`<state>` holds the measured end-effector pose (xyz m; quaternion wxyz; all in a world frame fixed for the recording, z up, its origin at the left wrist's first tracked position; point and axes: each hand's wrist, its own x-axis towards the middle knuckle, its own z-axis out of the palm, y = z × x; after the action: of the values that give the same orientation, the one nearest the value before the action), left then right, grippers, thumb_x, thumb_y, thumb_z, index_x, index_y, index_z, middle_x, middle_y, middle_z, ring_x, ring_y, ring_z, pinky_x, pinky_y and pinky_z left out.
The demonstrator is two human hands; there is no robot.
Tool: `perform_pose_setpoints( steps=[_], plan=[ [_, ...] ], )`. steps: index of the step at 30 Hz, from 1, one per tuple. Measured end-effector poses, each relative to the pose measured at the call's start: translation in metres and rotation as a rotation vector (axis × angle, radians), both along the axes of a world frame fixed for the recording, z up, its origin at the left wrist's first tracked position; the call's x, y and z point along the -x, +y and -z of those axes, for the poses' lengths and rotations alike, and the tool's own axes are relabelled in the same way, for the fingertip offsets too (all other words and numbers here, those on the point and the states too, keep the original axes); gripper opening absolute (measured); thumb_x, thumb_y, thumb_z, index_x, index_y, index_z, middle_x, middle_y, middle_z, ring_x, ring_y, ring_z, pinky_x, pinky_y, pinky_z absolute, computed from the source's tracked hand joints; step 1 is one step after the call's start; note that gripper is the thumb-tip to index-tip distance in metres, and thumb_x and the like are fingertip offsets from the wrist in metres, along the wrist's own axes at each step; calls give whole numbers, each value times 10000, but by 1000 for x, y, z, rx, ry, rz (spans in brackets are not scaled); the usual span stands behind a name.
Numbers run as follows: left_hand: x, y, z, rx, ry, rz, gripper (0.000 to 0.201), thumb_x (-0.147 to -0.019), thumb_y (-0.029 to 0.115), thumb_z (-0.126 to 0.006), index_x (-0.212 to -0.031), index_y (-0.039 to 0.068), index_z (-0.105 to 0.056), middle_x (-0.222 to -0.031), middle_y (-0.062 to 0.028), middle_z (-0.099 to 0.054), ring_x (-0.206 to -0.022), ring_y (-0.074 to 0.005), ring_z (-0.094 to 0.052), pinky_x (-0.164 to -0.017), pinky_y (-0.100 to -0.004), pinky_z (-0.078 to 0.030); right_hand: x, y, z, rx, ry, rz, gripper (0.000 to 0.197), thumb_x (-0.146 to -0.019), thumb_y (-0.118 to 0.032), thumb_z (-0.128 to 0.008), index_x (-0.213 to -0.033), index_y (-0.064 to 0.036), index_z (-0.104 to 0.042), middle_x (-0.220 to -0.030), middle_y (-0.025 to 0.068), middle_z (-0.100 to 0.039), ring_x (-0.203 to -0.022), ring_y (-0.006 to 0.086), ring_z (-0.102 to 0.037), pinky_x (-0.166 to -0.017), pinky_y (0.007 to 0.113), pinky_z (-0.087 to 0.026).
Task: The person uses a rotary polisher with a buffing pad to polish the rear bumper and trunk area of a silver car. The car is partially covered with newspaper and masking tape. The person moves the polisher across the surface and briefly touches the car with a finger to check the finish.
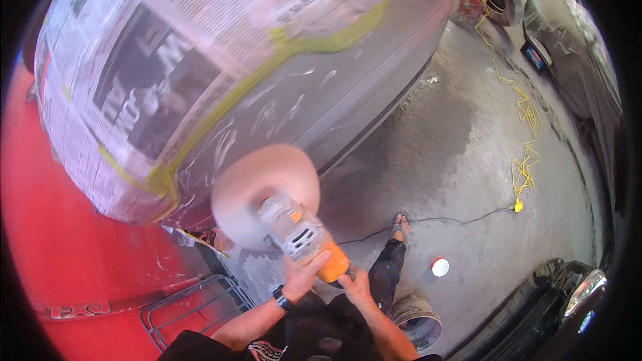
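An orange and grey power polisher (304,235) is held in front of me at a slant, its wide, pale round pad (234,190) at the upper end. My left hand (304,275) is closed round the orange body. At the rear end, by the cord, the fingers of my right hand (356,286) are wrapped on the handle. The pad overlaps the lower edge of a grey car panel (294,103) streaked with whitish smears; whether it touches the panel I cannot tell. Newspaper (221,33) edged with yellow-green masking tape (234,90) covers the car above the panel.
A black cord runs over the floor past my foot (400,227) to a yellow plug (517,206) and tangled yellow cord (523,110). Nearby are a red-and-white lid or tub (439,267), a bucket (418,321), a metal rack (200,311), a red vehicle (67,227) and a dark bumper (535,311).
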<state>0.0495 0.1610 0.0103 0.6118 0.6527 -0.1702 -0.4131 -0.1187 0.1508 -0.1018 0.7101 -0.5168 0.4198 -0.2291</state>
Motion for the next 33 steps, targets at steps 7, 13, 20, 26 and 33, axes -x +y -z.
perform_pose_setpoints(
  steps=[7,13,20,26,33],
  plan=[
    [45,-151,-13,141,-100,103,393,-834,49,-861,-1182,5,-683,-1128,-55,-737,-1016,-130,-694,-905,-307,-561,37,-101,0,-185,-121,164,931,-837,-834,-626,-1081,62,-694,-877,38,-690,-804,160,-657,-701,333,-526],
    [51,-241,-27,222,-191,229,465,-826,94,-885,-1207,4,-633,-1130,-63,-726,-1003,-120,-692,-880,-310,-573,31,-182,-17,2,-136,354,917,-872,-816,-603,-1124,63,-681,-961,52,-686,-819,143,-644,-695,322,-523],
    [62,-297,-32,264,-75,293,490,-836,126,-876,-1229,27,-602,-1123,-54,-714,-971,-123,-694,-859,-308,-576,40,-218,-12,-115,-79,406,893,-880,-835,-547,-970,46,-666,-759,94,-667,-588,180,-649,-497,320,-533],
    [61,-305,-37,265,-85,299,470,-839,147,-876,-1210,21,-615,-1103,-56,-724,-968,-119,-693,-857,-314,-573,39,-232,-31,-127,-49,430,943,-847,-857,-569,-944,74,-688,-769,110,-703,-634,199,-685,-544,360,-556],
    [54,-247,-36,248,-162,211,521,-829,157,-889,-1235,3,-599,-1150,-73,-718,-1023,-132,-690,-893,-322,-567,44,-186,-6,-92,-94,352,929,-840,-845,-601,-1013,65,-670,-799,95,-690,-598,169,-653,-497,320,-527]
  ],
)
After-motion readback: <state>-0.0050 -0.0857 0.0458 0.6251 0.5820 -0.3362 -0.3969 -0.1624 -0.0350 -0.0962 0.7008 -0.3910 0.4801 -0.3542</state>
